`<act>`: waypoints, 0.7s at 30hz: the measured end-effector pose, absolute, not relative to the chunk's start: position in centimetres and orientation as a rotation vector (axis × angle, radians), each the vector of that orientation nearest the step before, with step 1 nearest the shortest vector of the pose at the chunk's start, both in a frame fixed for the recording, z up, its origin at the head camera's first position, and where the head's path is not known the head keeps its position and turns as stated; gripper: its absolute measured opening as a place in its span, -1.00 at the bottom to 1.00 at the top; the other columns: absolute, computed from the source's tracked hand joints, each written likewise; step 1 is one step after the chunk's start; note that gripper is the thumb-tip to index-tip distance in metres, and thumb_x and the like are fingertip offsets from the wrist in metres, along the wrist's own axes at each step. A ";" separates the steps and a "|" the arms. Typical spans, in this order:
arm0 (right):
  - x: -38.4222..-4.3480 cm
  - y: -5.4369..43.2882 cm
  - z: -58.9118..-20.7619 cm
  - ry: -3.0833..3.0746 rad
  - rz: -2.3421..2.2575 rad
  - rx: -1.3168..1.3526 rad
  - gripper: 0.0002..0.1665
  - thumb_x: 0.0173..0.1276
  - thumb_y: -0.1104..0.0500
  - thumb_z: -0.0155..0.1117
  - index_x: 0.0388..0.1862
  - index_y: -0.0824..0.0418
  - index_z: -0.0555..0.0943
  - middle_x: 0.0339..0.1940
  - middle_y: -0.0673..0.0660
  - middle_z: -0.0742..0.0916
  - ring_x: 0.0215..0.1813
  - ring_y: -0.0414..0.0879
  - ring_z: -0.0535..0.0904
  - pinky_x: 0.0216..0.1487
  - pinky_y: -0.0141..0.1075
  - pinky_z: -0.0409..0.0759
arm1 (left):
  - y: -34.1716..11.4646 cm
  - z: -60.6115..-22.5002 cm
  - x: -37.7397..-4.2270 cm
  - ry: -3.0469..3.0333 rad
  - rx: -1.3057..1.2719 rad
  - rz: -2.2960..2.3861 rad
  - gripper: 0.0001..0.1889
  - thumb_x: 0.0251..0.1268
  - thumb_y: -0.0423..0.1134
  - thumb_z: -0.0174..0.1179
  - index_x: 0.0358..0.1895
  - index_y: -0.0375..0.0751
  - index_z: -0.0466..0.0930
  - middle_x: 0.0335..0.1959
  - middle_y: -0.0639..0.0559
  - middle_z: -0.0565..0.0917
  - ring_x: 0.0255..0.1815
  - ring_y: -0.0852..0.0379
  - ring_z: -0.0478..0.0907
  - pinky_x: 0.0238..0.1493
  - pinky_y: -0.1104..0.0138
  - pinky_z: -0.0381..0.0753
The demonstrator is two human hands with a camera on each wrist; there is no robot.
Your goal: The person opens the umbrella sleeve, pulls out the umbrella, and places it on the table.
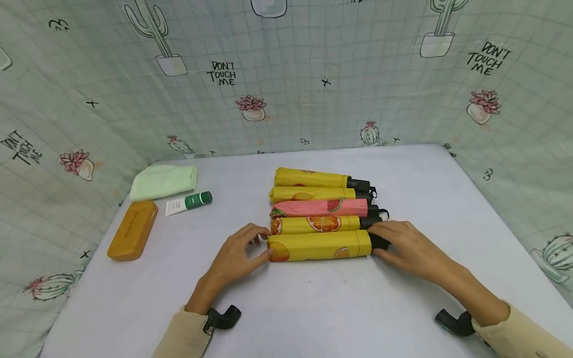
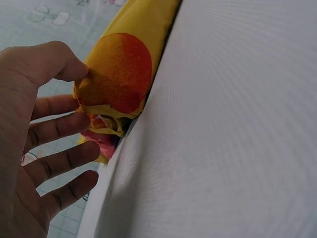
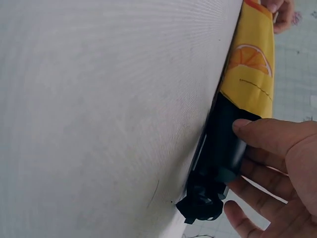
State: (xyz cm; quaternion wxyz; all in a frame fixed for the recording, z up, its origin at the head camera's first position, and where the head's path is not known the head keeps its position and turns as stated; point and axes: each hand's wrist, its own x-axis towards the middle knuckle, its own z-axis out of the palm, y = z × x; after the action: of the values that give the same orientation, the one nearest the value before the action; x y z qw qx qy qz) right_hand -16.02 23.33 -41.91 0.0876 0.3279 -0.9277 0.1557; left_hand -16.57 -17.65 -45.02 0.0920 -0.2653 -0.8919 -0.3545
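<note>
Five folded umbrellas lie side by side on a white table. Nearest me is a yellow umbrella (image 1: 320, 246) with orange-fruit prints and a black handle (image 3: 220, 144). My left hand (image 1: 239, 253) pinches its left end, the thumb in front and the index finger behind; the other fingers (image 2: 67, 158) spread loosely below. At the opposite end my right hand (image 1: 409, 248) holds the handle, thumb on the near side and fingers behind. Beyond lie another yellow umbrella (image 1: 324, 224), a pink umbrella (image 1: 309, 208) with watermelon prints, and more yellow umbrellas (image 1: 309, 194).
On the left of the table (image 1: 313, 308) are a folded pale green cloth (image 1: 164, 180), a white tube with a green cap (image 1: 189, 202) and an orange-brown case (image 1: 133, 231). A cactus-print cloth (image 1: 291, 64) hangs behind the table and along its sides.
</note>
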 end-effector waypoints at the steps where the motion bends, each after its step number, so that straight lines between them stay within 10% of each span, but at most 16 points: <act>1: -16.0 23.3 -41.9 -2.765 0.461 0.981 -0.48 0.21 0.17 0.51 0.14 0.30 0.63 0.12 0.19 0.68 0.15 0.14 0.58 0.17 0.08 0.47 | -17.7 -45.1 -16.5 -2.642 -0.787 -1.069 -0.68 0.20 -0.16 0.40 0.02 0.02 0.61 -0.11 0.19 0.60 -0.18 0.19 0.53 -0.13 0.25 0.58; 21: -16.7 23.3 -42.1 -2.712 0.469 1.064 -0.51 0.14 0.25 0.54 0.05 0.39 0.68 0.00 0.22 0.75 0.04 0.15 0.66 0.10 0.09 0.53 | -18.1 -45.2 -16.7 -2.531 -0.904 -1.140 -0.83 0.16 -0.43 0.41 -0.23 -0.11 0.70 -0.29 0.20 0.65 -0.26 0.27 0.54 -0.21 0.32 0.63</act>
State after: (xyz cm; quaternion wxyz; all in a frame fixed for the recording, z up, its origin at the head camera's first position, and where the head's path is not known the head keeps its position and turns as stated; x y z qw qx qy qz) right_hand -16.67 23.27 -42.12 0.0952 0.3589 -0.9149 0.1581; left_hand -16.73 -18.07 -45.20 0.1111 -0.3078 -0.8616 -0.3880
